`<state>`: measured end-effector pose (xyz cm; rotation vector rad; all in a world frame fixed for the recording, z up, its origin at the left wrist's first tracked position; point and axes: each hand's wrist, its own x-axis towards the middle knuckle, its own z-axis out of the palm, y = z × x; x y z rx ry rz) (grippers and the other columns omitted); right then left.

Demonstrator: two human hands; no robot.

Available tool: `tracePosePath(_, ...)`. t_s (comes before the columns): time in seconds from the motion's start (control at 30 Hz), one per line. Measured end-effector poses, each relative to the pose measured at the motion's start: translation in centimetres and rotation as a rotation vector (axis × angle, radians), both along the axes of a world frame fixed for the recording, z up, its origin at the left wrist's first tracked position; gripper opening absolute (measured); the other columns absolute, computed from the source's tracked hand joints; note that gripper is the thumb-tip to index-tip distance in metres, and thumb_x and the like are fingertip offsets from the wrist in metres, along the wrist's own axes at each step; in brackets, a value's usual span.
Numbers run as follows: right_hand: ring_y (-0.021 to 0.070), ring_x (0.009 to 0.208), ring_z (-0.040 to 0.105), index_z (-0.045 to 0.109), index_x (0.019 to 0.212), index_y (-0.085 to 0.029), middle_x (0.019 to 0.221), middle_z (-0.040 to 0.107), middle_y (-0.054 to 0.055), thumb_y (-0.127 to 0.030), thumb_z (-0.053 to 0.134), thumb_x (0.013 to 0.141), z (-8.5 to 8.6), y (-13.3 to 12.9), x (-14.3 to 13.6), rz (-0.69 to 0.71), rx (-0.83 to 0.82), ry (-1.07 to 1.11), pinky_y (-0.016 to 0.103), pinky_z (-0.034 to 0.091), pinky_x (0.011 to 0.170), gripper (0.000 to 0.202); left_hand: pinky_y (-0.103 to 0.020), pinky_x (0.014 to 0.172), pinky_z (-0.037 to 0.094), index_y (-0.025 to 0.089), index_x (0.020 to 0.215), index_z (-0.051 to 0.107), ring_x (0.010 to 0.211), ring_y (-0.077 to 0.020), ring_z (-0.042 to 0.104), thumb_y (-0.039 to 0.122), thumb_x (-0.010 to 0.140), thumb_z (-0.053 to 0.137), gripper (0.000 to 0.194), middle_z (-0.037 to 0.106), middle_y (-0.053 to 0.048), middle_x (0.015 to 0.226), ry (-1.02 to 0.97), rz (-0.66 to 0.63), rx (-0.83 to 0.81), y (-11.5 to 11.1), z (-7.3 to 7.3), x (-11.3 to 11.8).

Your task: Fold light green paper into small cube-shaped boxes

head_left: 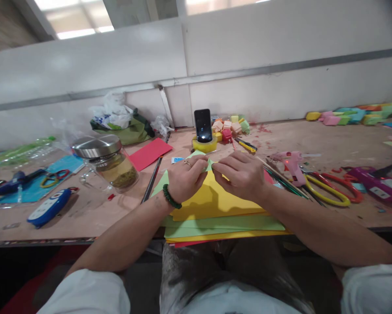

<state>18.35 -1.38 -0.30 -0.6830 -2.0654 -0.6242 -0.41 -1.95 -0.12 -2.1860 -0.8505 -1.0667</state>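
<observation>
Between the fingertips of both hands is a small piece of light green paper (pixel 209 165), mostly covered by the fingers. My left hand (pixel 188 174), with a ring and a dark green bead bracelet (pixel 170 197) at the wrist, pinches it from the left. From the right, my right hand (pixel 240 176) pinches it with thumb and forefinger. Under both hands lies a stack of coloured sheets, with a yellow sheet (pixel 212 203) on top and green sheets (pixel 225 225) below. Whether the piece is folded, I cannot tell.
A phone (pixel 203 125) leans upright in a yellow tape roll (pixel 204 145). Small paper blocks (pixel 227 134) and a cutter knife (pixel 246 145) lie behind. To the right are a pink glue gun (pixel 290 165) and scissors (pixel 328 192). A glass tea jar (pixel 112 168) and remote (pixel 50 208) stand left.
</observation>
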Motion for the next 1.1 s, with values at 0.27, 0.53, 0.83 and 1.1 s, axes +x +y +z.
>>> tracePosePath(0.27,0.0159,0.067,0.055,0.065,0.079,-0.027,0.069,0.068,-0.002,-0.019,0.055,0.086,0.7,-1.1,0.0,-0.046,0.255,-0.067,0.034,0.038,0.06,0.014,-0.024,0.071,0.052,0.022,0.084,0.053,0.077,-0.0135,0.068,0.02,0.086,0.052,0.003,0.072,-0.004,0.087,-0.136,-0.168,0.033,0.2,0.3,-0.2)
tracePosePath(0.53,0.0158,0.069,0.057,0.065,0.079,-0.027,0.07,0.069,-0.002,-0.018,0.055,0.085,0.8,-1.0,0.2,0.008,0.166,0.009,0.033,0.04,0.062,0.014,-0.025,0.075,0.054,0.021,0.094,0.054,0.084,-0.0143,0.068,0.018,0.086,0.053,0.009,0.071,-0.006,0.09,-0.18,-0.218,0.026,0.6,0.1,-0.6)
tracePosePath(0.83,0.0179,0.071,0.064,0.064,0.085,-0.02,0.079,0.073,0.004,-0.02,0.058,0.08,0.8,-0.4,-0.2,0.115,-0.109,0.166,0.031,0.049,0.067,0.008,-0.026,0.071,0.051,0.02,0.087,0.055,0.075,-0.0141,0.065,0.01,0.085,0.05,0.011,0.071,-0.005,0.086,0.003,-0.203,0.223,0.6,0.5,-1.0)
tracePosePath(1.1,0.0145,0.067,0.065,0.067,0.087,-0.019,0.076,0.072,0.005,-0.016,0.059,0.084,0.4,-0.2,-0.4,0.228,-0.106,0.249,0.026,0.051,0.062,0.01,-0.026,0.066,0.049,0.018,0.082,0.055,0.073,-0.0139,0.063,0.006,0.083,0.053,0.012,0.067,-0.002,0.076,0.079,-0.246,0.386,0.2,1.0,-0.4)
